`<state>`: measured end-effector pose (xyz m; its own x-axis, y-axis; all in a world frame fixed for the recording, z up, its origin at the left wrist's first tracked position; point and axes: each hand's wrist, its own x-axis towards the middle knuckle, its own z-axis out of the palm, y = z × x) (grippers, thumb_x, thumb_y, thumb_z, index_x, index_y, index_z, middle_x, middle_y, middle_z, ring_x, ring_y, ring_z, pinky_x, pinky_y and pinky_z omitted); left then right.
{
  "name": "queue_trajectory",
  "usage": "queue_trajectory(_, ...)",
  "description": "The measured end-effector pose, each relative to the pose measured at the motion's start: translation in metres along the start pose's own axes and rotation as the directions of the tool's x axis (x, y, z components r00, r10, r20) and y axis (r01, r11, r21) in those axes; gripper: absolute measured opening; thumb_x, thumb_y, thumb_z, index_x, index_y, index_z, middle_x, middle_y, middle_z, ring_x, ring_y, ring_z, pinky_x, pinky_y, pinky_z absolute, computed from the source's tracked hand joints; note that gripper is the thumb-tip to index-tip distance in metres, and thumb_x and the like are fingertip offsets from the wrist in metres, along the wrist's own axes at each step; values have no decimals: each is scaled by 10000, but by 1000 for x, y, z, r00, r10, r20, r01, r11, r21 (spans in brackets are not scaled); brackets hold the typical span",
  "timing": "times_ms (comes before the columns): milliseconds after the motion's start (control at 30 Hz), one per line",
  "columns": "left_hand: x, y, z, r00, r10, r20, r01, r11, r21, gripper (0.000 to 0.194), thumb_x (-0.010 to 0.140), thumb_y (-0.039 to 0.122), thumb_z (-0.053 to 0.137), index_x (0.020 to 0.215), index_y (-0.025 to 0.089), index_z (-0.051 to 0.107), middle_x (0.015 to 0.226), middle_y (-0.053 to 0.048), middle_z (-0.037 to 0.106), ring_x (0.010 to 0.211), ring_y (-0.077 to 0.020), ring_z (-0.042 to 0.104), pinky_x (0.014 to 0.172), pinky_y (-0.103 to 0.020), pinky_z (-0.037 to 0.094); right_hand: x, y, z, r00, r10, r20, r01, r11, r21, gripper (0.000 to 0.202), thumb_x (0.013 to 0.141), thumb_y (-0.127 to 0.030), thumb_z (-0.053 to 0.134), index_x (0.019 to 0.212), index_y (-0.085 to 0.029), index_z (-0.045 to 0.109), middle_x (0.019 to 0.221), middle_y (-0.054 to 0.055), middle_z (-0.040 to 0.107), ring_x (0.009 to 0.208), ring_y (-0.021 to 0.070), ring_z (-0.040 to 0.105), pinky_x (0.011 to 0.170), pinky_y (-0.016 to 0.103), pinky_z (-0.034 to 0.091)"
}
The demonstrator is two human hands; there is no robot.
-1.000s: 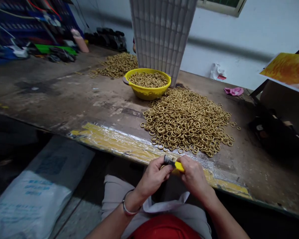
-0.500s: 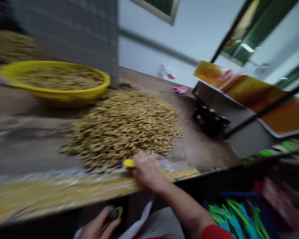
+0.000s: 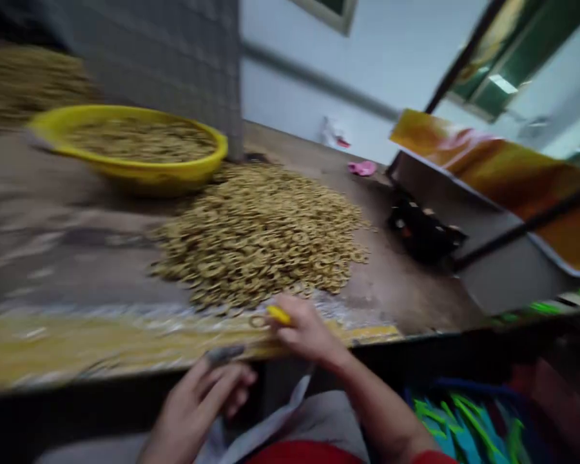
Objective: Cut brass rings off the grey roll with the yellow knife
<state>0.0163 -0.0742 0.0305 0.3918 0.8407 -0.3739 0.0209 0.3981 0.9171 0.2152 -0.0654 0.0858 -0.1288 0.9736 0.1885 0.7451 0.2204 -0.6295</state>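
Observation:
My right hand [image 3: 302,327] is closed around a small tool with a yellow handle [image 3: 279,314], at the front edge of the table. A single tan ring [image 3: 258,321] appears at the tool's far end; how it is held there is blurred. Just behind lies a wide heap of flat tan rings [image 3: 265,238]. Below the table edge is my left hand [image 3: 205,399], with a dark grey cover [image 3: 225,354] on its index finger. Its fingers are loosely bent and apart, and nothing shows between them.
A yellow basin [image 3: 159,171] full of similar rings stands at the back left, with another heap [image 3: 29,84] beyond it. A pink item [image 3: 362,168] and a black object [image 3: 423,232] lie toward the right. Green and blue pieces [image 3: 464,419] fill a bin at lower right.
My right hand has drawn back from the heap toward the table edge, and a ring now shows at the tool's end. My left hand has risen toward it. The view has shifted slightly.

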Motion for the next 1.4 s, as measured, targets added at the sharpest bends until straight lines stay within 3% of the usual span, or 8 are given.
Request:
queue_trajectory(167, 8, 34, 11, 986, -17, 166, 80, 921, -381, 432, 716, 501, 766, 889, 151, 579, 699, -37, 684, 463, -87, 542, 419, -174, 405, -18, -8, 3, 999, 26, 23, -33, 912, 409, 254, 958, -323, 477, 761, -188, 562, 718, -10, 526, 683, 122, 489, 671, 245, 379)
queue_trajectory(467, 0, 32, 8, 958, 18, 287, 118, 886, -448, 326, 728, 378, 796, 826, 104, 650, 737, -49, 653, 518, -82, 551, 475, -187, 432, -22, -18, 8, 1000, -25, 10, 19, 910, 415, 261, 967, -317, 458, 772, -187, 574, 739, 11, 552, 706, 135, 510, 678, 257, 400)
queue_trajectory(600, 0, 32, 9, 965, 47, 257, 69, 903, -424, 346, 725, 412, 790, 828, 113, 650, 688, -26, 616, 554, -100, 546, 527, -213, 445, -26, -18, 9, 999, -43, -9, 44, 952, 304, 182, 946, -223, 457, 813, -193, 578, 760, 21, 561, 724, 145, 526, 681, 254, 404)
queue_trajectory(733, -2, 32, 9, 970, 177, 169, -119, 945, -306, 319, 787, 434, 721, 781, 130, 622, 634, -5, 572, 575, -109, 508, 577, -225, 426, -33, -15, 11, 998, -62, -1, 62, 994, 88, 176, 822, -60, 473, 873, -190, 580, 815, 32, 578, 722, 151, 537, 654, 243, 395)
queue_trajectory(900, -4, 36, 8, 946, 287, 153, -287, 958, -24, 221, 873, 342, 606, 768, 147, 606, 686, -2, 548, 659, -129, 485, 644, -233, 407, -36, -18, 16, 998, -22, 57, 31, 987, -159, 272, 755, 5, 462, 905, -186, 585, 844, 36, 596, 733, 159, 558, 652, 244, 392)
queue_trajectory(1100, -16, 52, 6, 877, 447, 174, -475, 862, 179, 111, 866, 226, 556, 801, 169, 625, 821, -40, 567, 802, -181, 516, 748, -271, 411, -29, -6, 14, 989, 73, 131, -18, 924, -381, 275, 774, 17, 472, 916, -191, 583, 864, 39, 623, 709, 155, 573, 632, 252, 371)
queue_trajectory(1267, -26, 56, 1, 858, 405, 315, -448, 891, 75, 181, 856, 325, 610, 773, 165, 593, 754, -40, 514, 696, -163, 473, 646, -272, 387, -19, 32, 1, 960, 276, -42, -251, 788, -562, 239, 758, 16, 471, 852, -182, 568, 842, 51, 622, 722, 165, 560, 631, 265, 341)
queue_trajectory(1400, -7, 36, 3, 942, 289, 172, -266, 953, -144, 315, 869, 435, 603, 734, 156, 552, 622, 5, 455, 582, -117, 412, 562, -242, 352, -2, 38, 1, 973, 196, -120, -229, 791, -568, 181, 788, -37, 498, 865, -184, 569, 894, 44, 595, 740, 157, 551, 639, 265, 336)
